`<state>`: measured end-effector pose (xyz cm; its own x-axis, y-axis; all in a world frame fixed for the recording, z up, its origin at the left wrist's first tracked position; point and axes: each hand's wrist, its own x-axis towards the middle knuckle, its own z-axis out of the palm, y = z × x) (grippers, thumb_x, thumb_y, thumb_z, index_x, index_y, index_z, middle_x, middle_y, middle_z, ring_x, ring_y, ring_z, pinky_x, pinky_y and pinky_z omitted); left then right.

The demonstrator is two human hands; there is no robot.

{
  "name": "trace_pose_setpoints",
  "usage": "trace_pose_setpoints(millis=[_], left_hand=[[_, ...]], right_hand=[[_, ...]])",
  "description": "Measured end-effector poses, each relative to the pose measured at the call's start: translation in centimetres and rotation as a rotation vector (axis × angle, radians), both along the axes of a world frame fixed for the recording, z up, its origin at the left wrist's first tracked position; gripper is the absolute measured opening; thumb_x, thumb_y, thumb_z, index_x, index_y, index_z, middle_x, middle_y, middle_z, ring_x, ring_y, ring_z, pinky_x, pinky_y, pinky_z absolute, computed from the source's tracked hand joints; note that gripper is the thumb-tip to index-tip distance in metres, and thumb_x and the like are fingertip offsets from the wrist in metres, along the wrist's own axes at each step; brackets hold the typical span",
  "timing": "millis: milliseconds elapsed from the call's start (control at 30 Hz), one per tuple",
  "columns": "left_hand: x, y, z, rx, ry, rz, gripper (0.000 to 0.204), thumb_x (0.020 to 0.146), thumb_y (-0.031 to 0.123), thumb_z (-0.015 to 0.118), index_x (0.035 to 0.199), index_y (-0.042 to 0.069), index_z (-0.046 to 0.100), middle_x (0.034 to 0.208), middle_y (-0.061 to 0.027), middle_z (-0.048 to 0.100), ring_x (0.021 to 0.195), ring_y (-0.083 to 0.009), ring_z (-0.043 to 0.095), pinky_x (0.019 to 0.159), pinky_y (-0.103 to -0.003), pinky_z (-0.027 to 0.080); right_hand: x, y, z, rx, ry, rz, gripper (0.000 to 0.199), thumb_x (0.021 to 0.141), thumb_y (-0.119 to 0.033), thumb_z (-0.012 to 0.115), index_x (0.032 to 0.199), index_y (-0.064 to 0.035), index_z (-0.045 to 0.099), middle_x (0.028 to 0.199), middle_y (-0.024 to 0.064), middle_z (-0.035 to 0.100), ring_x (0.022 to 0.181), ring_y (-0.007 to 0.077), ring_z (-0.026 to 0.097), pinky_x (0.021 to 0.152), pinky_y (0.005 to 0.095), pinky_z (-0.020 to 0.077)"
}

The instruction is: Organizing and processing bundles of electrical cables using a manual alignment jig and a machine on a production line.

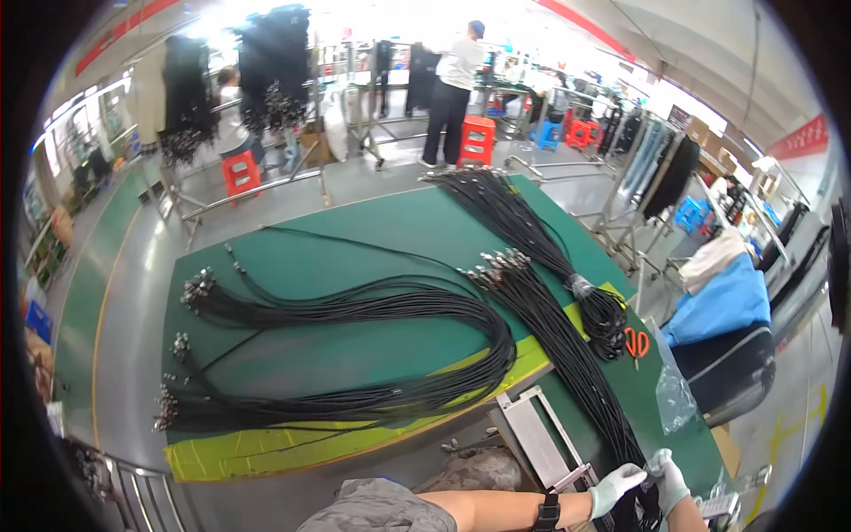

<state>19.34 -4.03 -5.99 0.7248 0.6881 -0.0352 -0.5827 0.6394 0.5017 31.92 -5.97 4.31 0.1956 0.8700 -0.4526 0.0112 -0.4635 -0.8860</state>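
My left hand (618,488), in a white glove, reaches over a long bundle of black cables (581,359) near the table's right front corner. Its fingertips are pressed together at the bundle. My right hand (671,481), also gloved, is closed just beside it, pinching what looks like a small piece of clear plastic film (652,470) against the cables. The bundle runs away from my hands up the table, with silvery metal connectors (501,263) at its far end. Its near end hangs below my hands, partly hidden.
A curved cable bundle (492,332) covers the green table (355,244). Another bundle (523,217), tied with clear wrap, lies at the far right near orange-handled scissors (636,344). A metal frame device (541,434) stands left of my hands. Clear plastic (675,395) hangs at the right edge.
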Motion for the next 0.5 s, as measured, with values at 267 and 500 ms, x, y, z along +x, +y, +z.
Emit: trace_pose_setpoints(millis=[267, 500], left_hand=[[-3.9, -0.4, 4.7, 0.052, 0.137, 0.017, 0.023, 0.088, 0.021, 0.065, 0.101, 0.003, 0.063, 0.093, -0.0074, 0.064, 0.087, -0.0174, 0.058, 0.076, -0.033, 0.048], [-5.3, 0.3, 5.9, 0.043, -0.058, -0.080, 0.025, 0.087, 0.022, 0.065, 0.102, 0.002, 0.063, 0.095, -0.0087, 0.065, 0.090, -0.0193, 0.059, 0.079, -0.035, 0.048]], right_hand=[[2.1, -1.4, -0.8, 0.066, 0.351, -0.327, 0.020, 0.092, -0.030, 0.054, 0.096, -0.0114, 0.062, 0.083, 0.0028, 0.063, 0.080, 0.0236, 0.060, 0.076, 0.0343, 0.0483], [-1.9, -1.0, 4.9, -0.347, 0.155, -0.228, 0.020, 0.093, -0.030, 0.057, 0.086, -0.0108, 0.058, 0.080, 0.0022, 0.058, 0.066, 0.0150, 0.051, 0.062, 0.0291, 0.0444]])
